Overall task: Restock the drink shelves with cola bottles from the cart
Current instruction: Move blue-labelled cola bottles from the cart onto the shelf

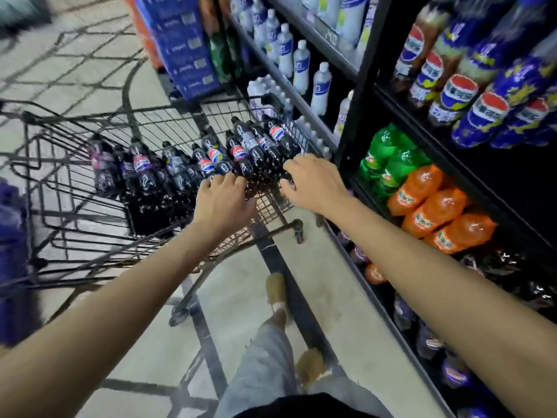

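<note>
At the cart's (pixel 150 108) near right corner, the left hand (pixel 223 202) and right hand (pixel 313 184) apparently grip cola bottles (pixel 241 159).

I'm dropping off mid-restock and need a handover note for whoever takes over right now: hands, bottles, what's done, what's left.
Left hand: fingers curled over the base ends of the cola bottles at the near end of the cart; a firm grip is not clear.
Right hand: the same, on the bottles nearer the shelves.
Bottles: a row lies in the cart, caps pointing away; none is lifted out.
Done: the upper right shelf holds shelved cola; how much came from this cart cannot be told.
Left: lift the bottles out and shelve them until the cart is empty.
</note>
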A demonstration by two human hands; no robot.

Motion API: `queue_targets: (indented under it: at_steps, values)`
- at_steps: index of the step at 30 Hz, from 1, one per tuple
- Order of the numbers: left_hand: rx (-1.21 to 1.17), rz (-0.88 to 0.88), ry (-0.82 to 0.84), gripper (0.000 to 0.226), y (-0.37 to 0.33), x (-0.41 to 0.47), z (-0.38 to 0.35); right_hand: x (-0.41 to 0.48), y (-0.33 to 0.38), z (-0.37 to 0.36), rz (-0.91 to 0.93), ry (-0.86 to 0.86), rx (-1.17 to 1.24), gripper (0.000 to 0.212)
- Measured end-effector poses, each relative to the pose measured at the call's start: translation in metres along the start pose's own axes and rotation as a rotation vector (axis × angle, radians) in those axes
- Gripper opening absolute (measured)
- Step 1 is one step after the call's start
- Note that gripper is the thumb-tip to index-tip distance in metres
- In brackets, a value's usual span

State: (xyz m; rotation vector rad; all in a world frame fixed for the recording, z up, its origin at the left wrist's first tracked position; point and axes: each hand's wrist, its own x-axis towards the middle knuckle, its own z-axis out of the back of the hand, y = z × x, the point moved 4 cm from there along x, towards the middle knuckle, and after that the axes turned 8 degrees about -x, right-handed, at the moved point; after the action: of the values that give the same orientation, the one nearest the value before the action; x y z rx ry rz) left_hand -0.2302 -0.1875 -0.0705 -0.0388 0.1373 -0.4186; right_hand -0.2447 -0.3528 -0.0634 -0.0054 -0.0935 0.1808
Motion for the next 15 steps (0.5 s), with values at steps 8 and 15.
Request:
queue_targets:
  at_steps: [8, 15]
  values:
    - [-0.051, 0.148, 0.065, 0.048, 0.070, 0.068, -0.019, 0.102, 0.019, -0.031, 0.157, 0.097, -0.011, 0.028]
    - [-0.104, 0.173, 0.190, 0.050, 0.121, 0.159, -0.038, 0.200, 0.016, -0.079, 0.169, 0.229, -0.013, 0.028]
